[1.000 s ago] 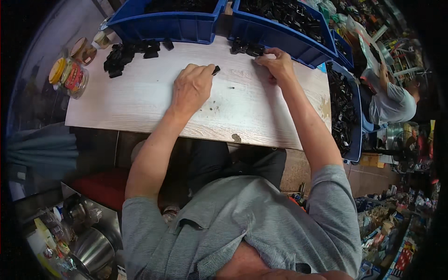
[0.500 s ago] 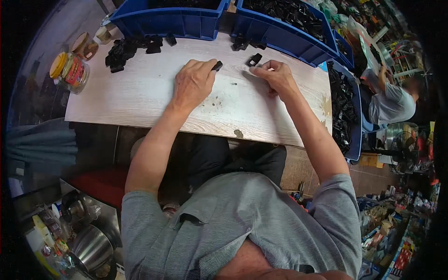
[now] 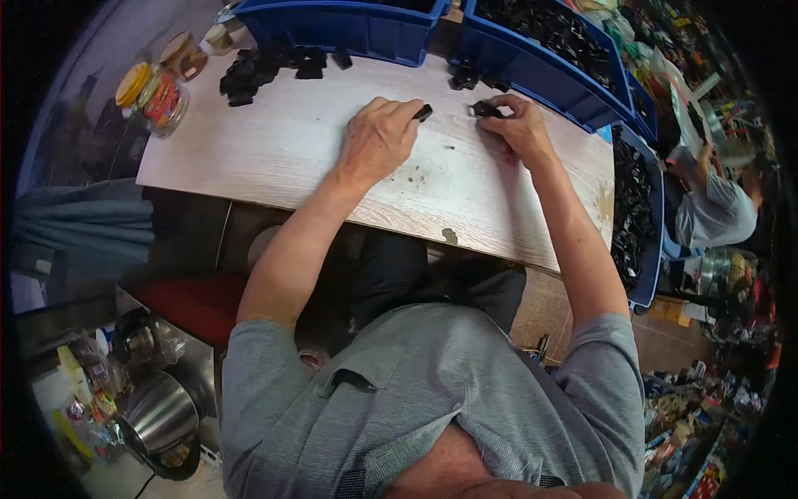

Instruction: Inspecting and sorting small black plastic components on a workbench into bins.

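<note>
Over the middle of the pale wood-grain table [image 3: 274,158], my left hand [image 3: 382,140] is closed round a small black plastic part [image 3: 424,112], whose end sticks out past the fingertips. My right hand [image 3: 522,129] pinches another black plastic part [image 3: 484,109] between thumb and fingers, to the right of the left hand. The two parts are apart, and the fingers cover much of each. A tiny dark bit [image 3: 449,147] lies on the tabletop between my hands. Beyond the right hand, a few black parts [image 3: 465,76] rest against the blue bins.
Two blue bins [image 3: 341,33] [image 3: 540,75] stand along the far edge, the right one full of black parts. Another blue bin [image 3: 652,249] with black parts is beyond the right edge. Black parts [image 3: 249,73] are heaped at far left, near a yellow-lidded jar [image 3: 162,101]. Another person [image 3: 716,200] sits at right.
My right hand has taken hold of the black part that lay in front of its fingertips. My left hand still holds its part. The whole view has shifted slightly.
</note>
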`<state>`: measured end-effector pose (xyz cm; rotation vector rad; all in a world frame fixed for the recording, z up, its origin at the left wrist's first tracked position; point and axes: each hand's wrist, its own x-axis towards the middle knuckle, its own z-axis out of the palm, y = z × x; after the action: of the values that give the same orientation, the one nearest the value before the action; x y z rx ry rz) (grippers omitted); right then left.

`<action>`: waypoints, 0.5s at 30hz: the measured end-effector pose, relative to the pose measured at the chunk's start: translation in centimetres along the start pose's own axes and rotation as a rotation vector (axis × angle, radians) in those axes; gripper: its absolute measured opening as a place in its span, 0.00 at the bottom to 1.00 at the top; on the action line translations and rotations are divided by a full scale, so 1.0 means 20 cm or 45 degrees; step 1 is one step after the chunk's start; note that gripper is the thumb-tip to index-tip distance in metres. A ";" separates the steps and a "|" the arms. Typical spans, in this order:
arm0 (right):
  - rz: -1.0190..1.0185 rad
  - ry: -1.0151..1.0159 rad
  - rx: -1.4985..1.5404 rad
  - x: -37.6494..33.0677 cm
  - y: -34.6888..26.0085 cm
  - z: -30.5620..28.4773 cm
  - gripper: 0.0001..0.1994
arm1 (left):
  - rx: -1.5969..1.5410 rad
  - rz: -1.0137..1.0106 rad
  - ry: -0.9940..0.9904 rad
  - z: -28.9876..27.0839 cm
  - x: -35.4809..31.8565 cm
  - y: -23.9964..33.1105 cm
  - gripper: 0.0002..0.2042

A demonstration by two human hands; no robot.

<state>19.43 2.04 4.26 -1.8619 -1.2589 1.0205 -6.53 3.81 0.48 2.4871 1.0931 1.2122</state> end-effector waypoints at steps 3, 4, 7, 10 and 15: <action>0.016 0.006 -0.016 -0.05 -0.02 0.01 0.17 | -0.041 0.027 0.016 0.00 0.00 0.00 0.13; 0.010 -0.002 -0.015 -0.07 -0.03 0.02 0.17 | -0.089 0.063 0.029 0.00 0.00 0.00 0.13; -0.004 -0.089 0.004 -0.09 -0.04 0.07 0.17 | -0.101 0.103 -0.001 0.05 0.04 0.02 0.12; -0.016 -0.124 0.015 -0.10 0.00 0.10 0.15 | -0.107 0.115 -0.018 0.11 0.09 0.07 0.13; -0.085 -0.125 0.009 -0.10 0.00 0.11 0.16 | -0.144 0.250 -0.138 0.18 0.14 0.09 0.12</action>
<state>17.09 0.39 3.63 -1.7708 -1.3633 1.0900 -1.84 4.93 0.64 2.5856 0.7480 1.1368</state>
